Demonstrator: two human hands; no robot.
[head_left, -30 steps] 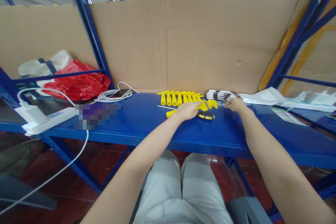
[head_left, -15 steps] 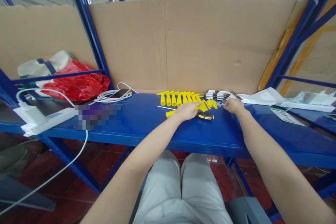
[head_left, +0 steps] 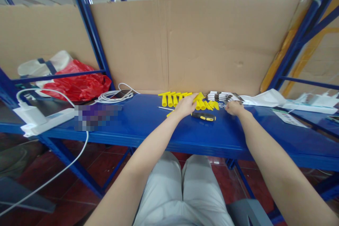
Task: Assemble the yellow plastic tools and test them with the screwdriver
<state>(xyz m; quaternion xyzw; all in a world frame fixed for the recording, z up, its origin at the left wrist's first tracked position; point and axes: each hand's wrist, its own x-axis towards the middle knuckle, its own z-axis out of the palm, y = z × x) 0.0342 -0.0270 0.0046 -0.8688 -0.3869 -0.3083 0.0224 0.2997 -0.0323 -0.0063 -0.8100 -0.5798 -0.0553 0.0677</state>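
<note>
My left hand [head_left: 184, 106] is closed around a yellow plastic T-shaped handle [head_left: 198, 96], whose wide head shows past the fingers. It hangs over a row of similar yellow handles [head_left: 169, 99] and covers part of that row. My right hand [head_left: 233, 107] is closed at small silvery parts [head_left: 222, 105], too tiny to name for sure. What its fingers hold is hidden. Just behind it lie a dark flat metal piece [head_left: 238, 97] and a stack of white and brown strips [head_left: 219, 96]. Small yellow wedge pieces [head_left: 213, 104] lie between the hands.
A black and yellow screwdriver handle [head_left: 203, 117] lies near my left hand. Cardboard [head_left: 212, 42] stands behind the blue bench [head_left: 148, 123]. Leftward are a coiled white cable [head_left: 113, 96], a red bag [head_left: 79, 81] and a power strip [head_left: 50, 122]. White packaging [head_left: 267, 97] is at right.
My left hand has moved up and slightly left with the yellow handle, uncovering more of the screwdriver. My right hand has shifted only slightly, beside the small parts.
</note>
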